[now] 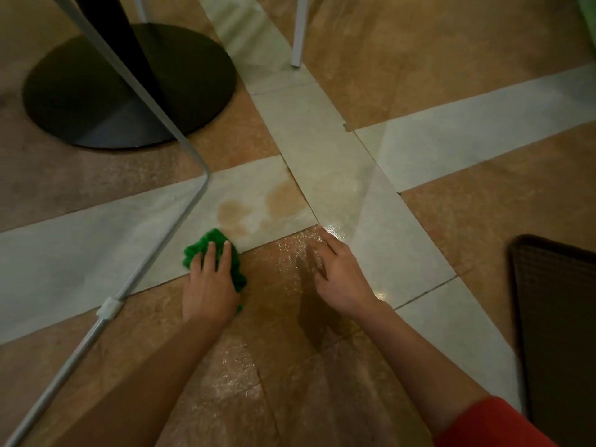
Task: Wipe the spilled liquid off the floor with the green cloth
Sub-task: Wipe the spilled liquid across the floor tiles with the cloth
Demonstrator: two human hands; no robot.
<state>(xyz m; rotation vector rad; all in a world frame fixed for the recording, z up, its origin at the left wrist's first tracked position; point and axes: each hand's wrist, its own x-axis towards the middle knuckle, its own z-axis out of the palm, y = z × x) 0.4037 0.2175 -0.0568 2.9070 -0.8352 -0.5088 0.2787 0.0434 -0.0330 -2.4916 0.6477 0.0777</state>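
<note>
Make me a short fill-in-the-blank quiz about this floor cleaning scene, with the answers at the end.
The left hand presses a ____ cloth next to the spill.
The right hand holds ____.
The round table base is ____ in colour.
The sleeve on the right arm is ____.
Answers: green; nothing; black; red.

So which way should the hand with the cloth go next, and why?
Probably a short push forward and a little to the right. The left hand presses the green cloth flat at the near edge of the brownish spill, whose patches lie just beyond it on the pale tile. The right hand holds nothing.
</note>
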